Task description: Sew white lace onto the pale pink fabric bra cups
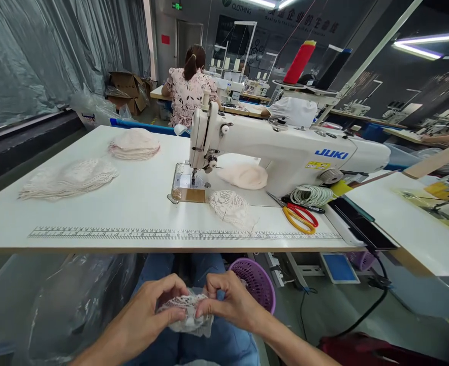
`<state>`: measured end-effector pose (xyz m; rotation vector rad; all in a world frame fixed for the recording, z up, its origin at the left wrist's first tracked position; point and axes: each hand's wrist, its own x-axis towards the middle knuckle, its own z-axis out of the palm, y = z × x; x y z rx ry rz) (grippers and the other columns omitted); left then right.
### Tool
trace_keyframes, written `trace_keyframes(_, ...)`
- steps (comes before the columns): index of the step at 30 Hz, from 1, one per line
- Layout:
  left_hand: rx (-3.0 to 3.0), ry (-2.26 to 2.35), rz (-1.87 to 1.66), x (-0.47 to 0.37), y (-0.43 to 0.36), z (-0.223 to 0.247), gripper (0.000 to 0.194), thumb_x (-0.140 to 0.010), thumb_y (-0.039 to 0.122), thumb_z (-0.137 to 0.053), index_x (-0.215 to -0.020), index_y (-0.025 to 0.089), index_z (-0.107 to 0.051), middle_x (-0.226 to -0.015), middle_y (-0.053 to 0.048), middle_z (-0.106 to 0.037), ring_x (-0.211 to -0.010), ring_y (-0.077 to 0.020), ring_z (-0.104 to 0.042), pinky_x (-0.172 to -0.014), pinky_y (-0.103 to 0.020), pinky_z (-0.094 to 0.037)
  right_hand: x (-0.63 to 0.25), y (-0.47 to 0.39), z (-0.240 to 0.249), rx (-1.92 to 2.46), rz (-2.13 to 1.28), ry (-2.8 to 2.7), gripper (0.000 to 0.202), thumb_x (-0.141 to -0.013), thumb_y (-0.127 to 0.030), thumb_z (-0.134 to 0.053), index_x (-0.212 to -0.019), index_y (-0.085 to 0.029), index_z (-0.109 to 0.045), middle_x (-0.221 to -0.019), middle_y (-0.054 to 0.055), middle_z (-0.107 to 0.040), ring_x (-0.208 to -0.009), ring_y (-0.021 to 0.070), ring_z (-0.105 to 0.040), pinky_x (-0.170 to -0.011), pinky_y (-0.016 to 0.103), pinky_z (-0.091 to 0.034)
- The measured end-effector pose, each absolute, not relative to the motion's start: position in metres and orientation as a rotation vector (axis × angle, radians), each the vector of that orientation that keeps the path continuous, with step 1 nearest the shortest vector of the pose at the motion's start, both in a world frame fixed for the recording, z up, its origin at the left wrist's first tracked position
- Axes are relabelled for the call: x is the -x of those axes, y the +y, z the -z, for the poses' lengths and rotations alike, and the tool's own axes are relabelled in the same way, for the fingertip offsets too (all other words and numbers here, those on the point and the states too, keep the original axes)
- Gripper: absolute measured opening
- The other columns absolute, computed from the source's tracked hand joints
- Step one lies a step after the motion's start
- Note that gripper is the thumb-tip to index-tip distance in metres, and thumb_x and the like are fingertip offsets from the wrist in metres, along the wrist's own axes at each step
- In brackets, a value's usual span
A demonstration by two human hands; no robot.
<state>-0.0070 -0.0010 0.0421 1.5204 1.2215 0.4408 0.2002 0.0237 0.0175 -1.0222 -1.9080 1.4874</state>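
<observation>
Above my lap, a small piece of white lace fabric (190, 317) is held between both hands. My left hand (152, 310) pinches its left side with thumb and fingers. My right hand (228, 300) grips the right side, thumb pressed on top. Past the table edge stands a white JUKI sewing machine (270, 137). A lace piece (230, 207) lies in front of its needle area, and a smooth beige cup-shaped piece (243, 176) rests under the machine arm. On the left of the table are a stack of lace pieces (70, 178) and a stack of pale pink pieces (135, 144).
Scissors (300, 217) with red and yellow handles lie beside a coil of pale cord (311, 195). A printed ruler strip (133, 233) runs along the front edge. Below are a purple basket (260, 284) and plastic bags (79, 305). A person (189, 91) sits ahead.
</observation>
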Motion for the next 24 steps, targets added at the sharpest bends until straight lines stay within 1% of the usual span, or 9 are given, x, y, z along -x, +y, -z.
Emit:
trace_keyframes(2,-1.527,1.226,-0.412,0.008,-0.002,-0.039,0.01,-0.077,0.027,-0.053,-0.075,0.019,-0.058,-0.067,0.004,-0.051,-0.065,-0.0141,-0.046,-0.061,-0.022,-0.033,-0.201,0.022,-0.015,1.034,-1.491,-1.921,0.053,-0.069,-0.055,-0.069,-0.053,-0.016,-0.036,-0.052,-0.006,-0.043,-0.05,0.0066,-0.039,-0.048,0.02,-0.026)
trace_keyframes(4,-1.533,1.245,-0.387,0.009,-0.002,-0.037,0.014,-0.079,0.03,-0.053,-0.073,0.019,-0.06,-0.066,0.004,-0.052,-0.065,-0.0144,-0.047,-0.062,-0.022,-0.033,-0.201,0.021,-0.015,1.049,-1.503,-1.938,0.048,-0.066,-0.055,-0.072,-0.059,-0.016,-0.043,-0.054,-0.007,-0.045,-0.052,0.0069,-0.04,-0.05,0.019,-0.027)
trace_keyframes(7,-1.545,1.251,-0.375,0.011,-0.003,-0.036,0.02,-0.082,0.032,-0.051,-0.072,0.019,-0.061,-0.068,0.003,-0.055,-0.067,-0.0153,-0.048,-0.063,-0.023,-0.034,-0.199,0.021,-0.016,0.984,-1.637,-1.923,0.048,-0.06,-0.051,-0.077,-0.086,-0.018,-0.054,-0.066,-0.006,-0.055,-0.059,0.0089,-0.047,-0.055,0.019,-0.034)
trace_keyframes(9,-1.546,1.239,-0.371,0.013,-0.004,-0.037,0.022,-0.084,0.033,-0.048,-0.071,0.019,-0.06,-0.07,0.002,-0.056,-0.068,-0.0155,-0.049,-0.064,-0.023,-0.034,-0.198,0.021,-0.015,0.921,-1.727,-1.894,0.051,-0.063,-0.048,-0.077,-0.098,-0.018,-0.056,-0.074,-0.002,-0.06,-0.066,0.0111,-0.053,-0.06,0.02,-0.038)
trace_keyframes(13,-1.512,1.224,-0.362,0.02,-0.005,-0.037,0.023,-0.084,0.033,-0.048,-0.069,0.019,-0.059,-0.073,0.001,-0.057,-0.072,-0.0164,-0.051,-0.067,-0.024,-0.035,-0.197,0.022,-0.008,0.967,-1.81,-1.848,0.035,-0.074,-0.046,-0.069,-0.086,-0.013,-0.065,-0.072,0.002,-0.061,-0.066,0.0127,-0.055,-0.062,0.022,-0.041)
trace_keyframes(16,-1.461,1.201,-0.406,0.024,-0.003,-0.033,0.025,-0.085,0.035,-0.049,-0.068,0.018,-0.056,-0.072,0.0,-0.057,-0.071,-0.0168,-0.051,-0.067,-0.025,-0.037,-0.197,0.023,-0.006,1.018,-1.797,-1.867,0.037,-0.081,-0.048,-0.061,-0.077,-0.012,-0.065,-0.063,0.001,-0.058,-0.057,0.0105,-0.05,-0.055,0.021,-0.038)
trace_keyframes(18,-1.4,1.174,-0.467,0.025,-0.002,-0.028,0.027,-0.085,0.039,-0.049,-0.069,0.017,-0.056,-0.071,-0.001,-0.056,-0.071,-0.0172,-0.052,-0.066,-0.026,-0.039,-0.199,0.024,-0.007,0.979,-1.783,-1.865,0.04,-0.084,-0.051,-0.054,-0.081,-0.013,-0.064,-0.066,0.001,-0.057,-0.06,0.0108,-0.05,-0.056,0.021,-0.037)
trace_keyframes(21,-1.236,1.15,-0.539,0.027,-0.001,-0.021,0.032,-0.082,0.046,-0.052,-0.071,0.016,-0.056,-0.073,-0.002,-0.057,-0.07,-0.0172,-0.052,-0.064,-0.025,-0.04,-0.2,0.023,-0.006,0.86,-1.823,-1.826,0.046,-0.075,-0.054,-0.063,-0.098,-0.015,-0.06,-0.082,0.003,-0.06,-0.075,0.0143,-0.053,-0.066,0.023,-0.041)
trace_keyframes(24,-1.078,1.198,-0.561,0.029,-0.003,-0.018,0.036,-0.077,0.052,-0.057,-0.069,0.017,-0.055,-0.07,0.0,-0.056,-0.068,-0.0156,-0.05,-0.061,-0.022,-0.04,-0.198,0.019,-0.001,0.929,-1.754,-1.809,0.048,-0.063,-0.045,-0.078,-0.096,-0.016,-0.06,-0.085,0.002,-0.06,-0.08,0.0155,-0.052,-0.073,0.025,-0.041)
